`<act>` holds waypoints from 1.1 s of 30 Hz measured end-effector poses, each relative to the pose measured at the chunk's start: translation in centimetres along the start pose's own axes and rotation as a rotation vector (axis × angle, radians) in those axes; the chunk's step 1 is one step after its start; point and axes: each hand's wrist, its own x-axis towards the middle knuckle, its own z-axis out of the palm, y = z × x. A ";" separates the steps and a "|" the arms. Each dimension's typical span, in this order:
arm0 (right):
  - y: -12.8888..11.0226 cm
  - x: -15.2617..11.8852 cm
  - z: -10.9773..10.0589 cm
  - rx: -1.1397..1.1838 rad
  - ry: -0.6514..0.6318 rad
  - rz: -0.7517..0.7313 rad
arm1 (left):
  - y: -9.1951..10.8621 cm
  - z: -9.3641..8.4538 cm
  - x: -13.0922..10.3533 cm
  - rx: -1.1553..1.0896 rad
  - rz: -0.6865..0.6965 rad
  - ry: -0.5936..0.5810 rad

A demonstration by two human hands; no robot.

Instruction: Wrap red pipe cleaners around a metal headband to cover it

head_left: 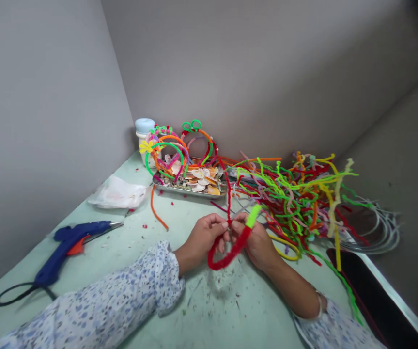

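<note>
Two hands, left (207, 238) and right (257, 240), pinch a red pipe cleaner (228, 194) at near centre, presumably to steady its join with the curved red-and-green piece (230, 257).

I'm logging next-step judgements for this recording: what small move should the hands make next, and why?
Probably the right hand should bend the thin red fuzzy stem around the thick, curved red fuzzy band, with the left hand steadying: both hands pinch low on the stem, and its long upper length rises unwound. Any join there is hidden by fingers.
</note>
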 end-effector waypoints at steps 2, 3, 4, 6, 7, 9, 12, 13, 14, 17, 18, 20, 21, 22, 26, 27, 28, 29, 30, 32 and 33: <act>0.3 0.0 0.1 -0.070 0.027 -0.033 | -0.1 0.1 -0.1 0.063 0.052 0.024; 0.4 0.0 0.2 -0.085 0.043 -0.045 | -0.1 0.1 -0.2 0.091 0.075 0.028; 0.5 0.1 0.2 -0.089 0.062 -0.056 | -0.2 0.1 -0.3 0.117 0.092 0.035; 0.6 0.2 0.4 -0.097 0.098 -0.069 | -0.2 0.2 -0.4 0.163 0.112 0.052; 0.7 0.2 0.5 -0.110 0.110 -0.070 | -0.3 0.2 -0.4 0.181 0.117 0.057; 0.6 0.3 0.6 -0.137 0.121 -0.075 | -0.4 0.2 -0.4 0.208 0.126 0.057; 0.4 0.2 0.7 -0.153 0.123 -0.084 | -0.6 0.1 -0.3 0.221 0.127 0.051; 0.3 0.1 0.7 -0.156 0.124 -0.085 | -0.6 0.0 -0.3 0.221 0.125 0.048; 0.3 0.1 0.6 -0.160 0.125 -0.085 | -0.6 0.0 -0.3 0.221 0.121 0.046; 0.1 0.0 0.6 -0.191 0.130 -0.090 | -0.6 0.0 -0.3 0.225 0.111 0.044; 0.0 -0.1 0.5 -0.205 0.129 -0.093 | -0.5 0.0 -0.4 0.229 0.109 0.043; -0.1 -0.1 0.5 -0.222 0.129 -0.100 | -0.5 0.0 -0.4 0.238 0.110 0.035; -0.2 -0.2 0.5 -0.225 0.129 -0.101 | -0.4 0.0 -0.5 0.241 0.109 0.030; -0.3 -0.2 0.6 -0.224 0.130 -0.102 | -0.4 0.0 -0.5 0.242 0.106 0.026; -0.7 -0.3 0.7 -0.223 0.126 -0.098 | 0.0 0.1 -0.6 0.219 0.075 0.011; -0.7 -0.3 0.7 -0.224 0.117 -0.096 | 0.1 0.1 -0.6 0.207 0.062 0.007; -0.7 -0.3 0.6 -0.222 0.108 -0.096 | 0.2 0.2 -0.6 0.193 0.045 0.003; -0.6 -0.3 0.5 -0.218 0.095 -0.096 | 0.2 0.2 -0.6 0.175 0.024 0.001; -0.5 -0.2 0.4 -0.211 0.077 -0.099 | 0.3 0.2 -0.6 0.157 0.001 -0.001; -0.2 -0.1 0.0 -0.193 0.038 -0.109 | 0.3 0.3 -0.5 0.120 -0.038 -0.008; 0.0 -0.1 -0.2 -0.186 0.018 -0.112 | 0.3 0.4 -0.5 0.105 -0.052 -0.015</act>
